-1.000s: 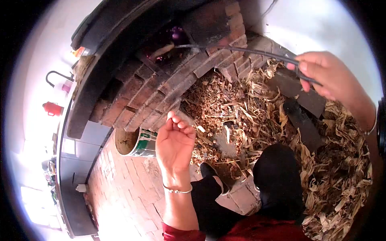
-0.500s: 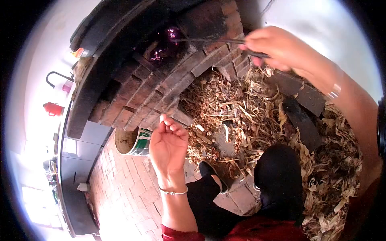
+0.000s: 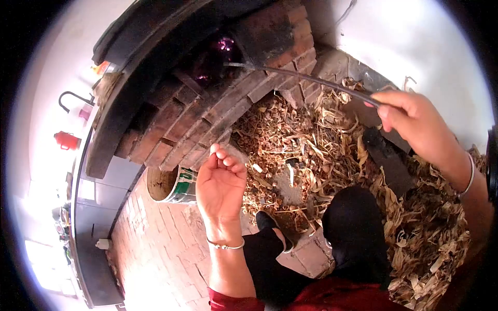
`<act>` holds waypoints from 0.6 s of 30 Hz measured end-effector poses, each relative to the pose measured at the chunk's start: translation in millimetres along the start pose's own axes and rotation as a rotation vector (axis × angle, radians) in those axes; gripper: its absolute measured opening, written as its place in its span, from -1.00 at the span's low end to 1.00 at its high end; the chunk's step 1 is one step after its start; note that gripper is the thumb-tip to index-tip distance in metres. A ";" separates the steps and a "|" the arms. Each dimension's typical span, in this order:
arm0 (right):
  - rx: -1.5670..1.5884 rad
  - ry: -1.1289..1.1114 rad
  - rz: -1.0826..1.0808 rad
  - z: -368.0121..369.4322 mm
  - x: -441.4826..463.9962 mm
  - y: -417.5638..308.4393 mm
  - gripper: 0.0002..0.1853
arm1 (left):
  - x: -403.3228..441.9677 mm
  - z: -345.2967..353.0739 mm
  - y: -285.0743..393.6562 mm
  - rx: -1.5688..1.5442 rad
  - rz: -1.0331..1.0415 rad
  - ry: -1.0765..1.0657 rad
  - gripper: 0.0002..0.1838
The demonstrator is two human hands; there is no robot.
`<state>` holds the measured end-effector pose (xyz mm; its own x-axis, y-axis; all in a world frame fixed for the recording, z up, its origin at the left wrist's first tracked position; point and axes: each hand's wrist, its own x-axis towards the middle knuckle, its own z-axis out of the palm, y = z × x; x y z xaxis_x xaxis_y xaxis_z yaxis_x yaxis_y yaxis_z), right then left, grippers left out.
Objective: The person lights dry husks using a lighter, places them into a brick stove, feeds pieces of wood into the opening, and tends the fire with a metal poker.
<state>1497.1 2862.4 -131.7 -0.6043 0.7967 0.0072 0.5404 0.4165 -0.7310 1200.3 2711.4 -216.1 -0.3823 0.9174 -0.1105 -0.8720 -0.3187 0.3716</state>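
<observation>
My right hand [image 3: 417, 122] is closed round one end of a long, thin fire poker [image 3: 316, 80]. Its tip lies at the opening of a brick stove [image 3: 181, 116], where embers [image 3: 224, 44] glow in the dark firebox. Palm up, my left hand [image 3: 223, 181] is held in front of the brickwork with its fingers loosely curled and nothing in them.
Dry corn husks [image 3: 425, 243] and plant scraps cover the floor below the stove and to the right. A green-and-white bucket [image 3: 181, 185] lies left of my left hand. Dark bricks or slabs [image 3: 389, 160] lie among the husks by the wall.
My right hand has moved right and down, drawing the poker back so its tip is lower at the firebox mouth. My left hand has barely moved.
</observation>
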 end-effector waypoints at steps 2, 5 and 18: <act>0.059 0.095 -0.067 4.9 -5.5 15.7 -0.72 | 0.1 -3.9 1.3 0.000 0.011 0.003 -0.79; -0.117 0.202 -0.234 6.1 -7.4 28.7 -0.72 | -1.0 -6.4 4.4 0.015 0.020 0.029 -0.78; -0.610 0.302 -0.371 52.4 -36.8 59.4 -0.70 | -3.0 -3.7 5.0 0.029 0.037 0.076 -0.83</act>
<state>1520.8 2834.9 -211.1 -0.6703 0.6064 0.4278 0.6136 0.7771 -0.1403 1195.9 2706.2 -217.3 -0.4370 0.8840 -0.1658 -0.8482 -0.3438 0.4029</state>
